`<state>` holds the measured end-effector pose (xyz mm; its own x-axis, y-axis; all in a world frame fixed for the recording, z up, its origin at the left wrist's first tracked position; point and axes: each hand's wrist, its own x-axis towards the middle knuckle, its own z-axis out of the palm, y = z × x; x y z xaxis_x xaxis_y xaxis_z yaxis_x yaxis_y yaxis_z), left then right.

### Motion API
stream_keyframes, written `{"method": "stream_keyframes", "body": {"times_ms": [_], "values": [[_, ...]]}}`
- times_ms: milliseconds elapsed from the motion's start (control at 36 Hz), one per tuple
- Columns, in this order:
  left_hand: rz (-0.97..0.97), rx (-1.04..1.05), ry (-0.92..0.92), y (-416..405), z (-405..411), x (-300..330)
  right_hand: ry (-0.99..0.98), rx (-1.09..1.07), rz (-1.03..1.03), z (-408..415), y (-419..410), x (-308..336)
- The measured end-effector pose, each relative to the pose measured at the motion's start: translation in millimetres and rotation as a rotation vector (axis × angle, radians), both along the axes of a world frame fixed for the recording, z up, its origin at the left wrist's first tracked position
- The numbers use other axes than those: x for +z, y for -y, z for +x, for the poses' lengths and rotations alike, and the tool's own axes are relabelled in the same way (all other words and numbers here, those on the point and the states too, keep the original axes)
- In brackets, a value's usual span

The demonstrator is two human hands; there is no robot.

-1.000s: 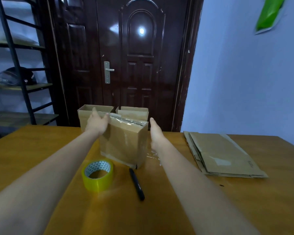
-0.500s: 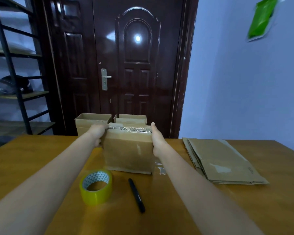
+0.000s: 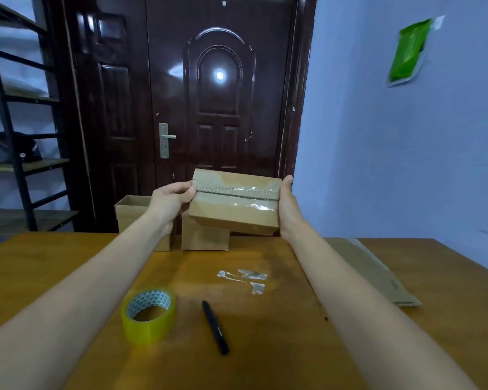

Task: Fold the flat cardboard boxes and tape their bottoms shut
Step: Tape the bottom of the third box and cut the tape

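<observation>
You've lifted the taped box (image 3: 234,205) off the table (image 3: 68,266) since half a second ago; it's now in the air in front of the door (image 3: 220,108), taped seam facing you. Your left hand (image 3: 171,199) grips its left end, thumb on the seam; your right hand (image 3: 286,206) presses flat against the right end. Two folded boxes (image 3: 203,236) stand behind on the table, flat cardboard stack (image 3: 378,274) to the right. Tape roll (image 3: 148,315) near you, black pen (image 3: 215,327) beside it, tape scraps (image 3: 248,278) beyond.
</observation>
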<state>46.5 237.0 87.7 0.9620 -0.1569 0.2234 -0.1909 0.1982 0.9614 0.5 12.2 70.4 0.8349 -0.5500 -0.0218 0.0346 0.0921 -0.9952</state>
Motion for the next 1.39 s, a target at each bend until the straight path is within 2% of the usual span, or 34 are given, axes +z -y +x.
{"method": "stream_keyframes", "body": {"times_ms": [56,139,194,333,444,667,833,972,1056,1389], "values": [[-0.029,0.011,0.039,-1.1,0.5,1.6,-0.050,0.000,-0.030,2.4,1.5,2.6],[-0.064,0.042,0.094,-4.9,4.3,3.5,-0.022,0.039,-0.059,2.8,-2.1,9.1],[-0.064,0.059,0.135,-6.7,5.2,5.9,0.030,0.075,-0.088,-13.4,-15.2,21.1],[-0.018,0.125,0.204,-22.8,14.6,4.6,0.302,0.169,-0.141,-21.8,-30.3,24.7],[0.092,0.144,0.244,-47.7,24.1,-9.9,0.358,0.188,-0.230,-7.7,-41.4,10.6],[0.127,0.196,0.089,-95.9,44.7,-63.1,0.237,0.222,-0.379,26.9,-91.3,-28.7],[0.281,0.257,0.028,-131.5,57.1,-115.5,0.113,0.330,-0.481,59.4,-131.1,-74.5],[0.394,0.266,-0.129,-157.5,64.0,-149.3,-0.075,0.465,-0.580,70.1,-155.7,-108.6],[0.367,0.272,-0.193,-170.6,64.9,-164.5,-0.107,0.520,-0.587,75.2,-170.6,-116.5],[0.303,0.450,-0.243,-196.1,97.1,-167.8,-0.133,0.679,-0.533,106.2,-211.5,-120.4]]}}
